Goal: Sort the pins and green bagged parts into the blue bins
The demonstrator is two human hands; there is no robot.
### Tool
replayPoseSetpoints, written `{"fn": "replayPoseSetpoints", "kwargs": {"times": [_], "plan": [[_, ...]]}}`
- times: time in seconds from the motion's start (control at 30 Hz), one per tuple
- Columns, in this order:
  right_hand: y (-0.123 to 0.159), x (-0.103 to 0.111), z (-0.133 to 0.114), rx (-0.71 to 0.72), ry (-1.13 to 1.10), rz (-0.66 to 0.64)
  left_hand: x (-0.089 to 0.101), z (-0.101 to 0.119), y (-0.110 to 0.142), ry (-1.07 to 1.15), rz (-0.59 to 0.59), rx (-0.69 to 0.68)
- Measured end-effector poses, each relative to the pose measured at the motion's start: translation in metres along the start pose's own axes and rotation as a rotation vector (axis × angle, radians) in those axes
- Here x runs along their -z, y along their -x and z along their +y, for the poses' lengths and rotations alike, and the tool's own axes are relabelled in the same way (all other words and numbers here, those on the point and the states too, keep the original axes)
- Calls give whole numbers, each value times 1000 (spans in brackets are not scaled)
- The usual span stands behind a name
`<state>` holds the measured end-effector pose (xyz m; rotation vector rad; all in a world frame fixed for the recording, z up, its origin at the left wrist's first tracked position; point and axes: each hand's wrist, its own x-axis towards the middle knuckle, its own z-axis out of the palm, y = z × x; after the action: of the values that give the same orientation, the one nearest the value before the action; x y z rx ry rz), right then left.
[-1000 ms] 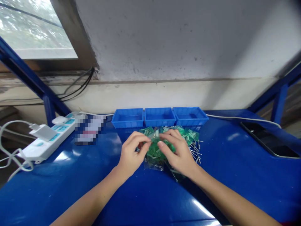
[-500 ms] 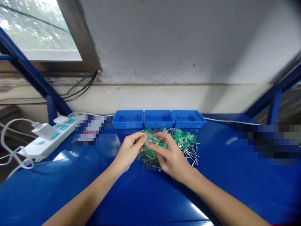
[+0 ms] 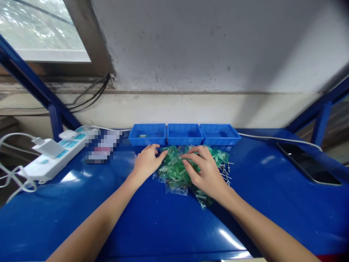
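Observation:
A pile of small clear and green plastic packets (image 3: 174, 171) lies on the blue table, with pale green strips showing inside. Thin silver metal pins (image 3: 226, 173), resembling rivets, lie loose at its right side. My left hand (image 3: 147, 162) is at the pile's left edge, in front of the left blue bin (image 3: 132, 141); its thumb and fingers are apart and nothing shows between them. Over the pile's right part, my right hand (image 3: 205, 173) has its fingers spread and bent, fingertips at the packets. A small pale piece (image 3: 143, 136) lies inside the left bin.
The middle bin (image 3: 184, 141) and right bin (image 3: 220, 141) stand in the same row by the wall. A white power strip (image 3: 51, 167) with plugs and cables is at left, near a pixelated flat object (image 3: 103, 147). A dark phone (image 3: 308, 163) lies at right.
My hands have parted, the left moving left and slightly up from the packets, its pinch now loosened. A small pale piece now shows in the left bin. The view has shifted slightly.

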<state>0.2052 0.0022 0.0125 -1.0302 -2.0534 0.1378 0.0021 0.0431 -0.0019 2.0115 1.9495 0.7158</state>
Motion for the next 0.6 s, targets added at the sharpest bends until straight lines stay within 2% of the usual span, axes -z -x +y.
{"fn": "replayPoseSetpoints", "kwargs": {"times": [0.07, 0.13, 0.23, 0.3, 0.37, 0.43, 0.53, 0.6], "plan": [[1, -2, -2, 3, -16, -34, -6, -4, -5, 104, -41, 39], [2, -2, -5, -6, -32, -49, -4, -4, -7, 201, -14, 14], [1, -1, -10, -69, -73, -54, 8, 5, 4, 285, 193, -97], [0, 1, -13, -144, -132, -65, 16, 15, 17, 260, 333, -182], [-1, 2, -14, -243, -239, -88, 19, 23, 29, 202, 397, -292], [-3, 3, -15, -372, -407, -121, 17, 28, 37, 191, 407, -464], [-5, 3, -13, -561, -654, -112, 10, 31, 41, 248, 332, -727], [-5, 1, -11, -612, -735, -55, 8, 31, 40, 292, 255, -782]]}}
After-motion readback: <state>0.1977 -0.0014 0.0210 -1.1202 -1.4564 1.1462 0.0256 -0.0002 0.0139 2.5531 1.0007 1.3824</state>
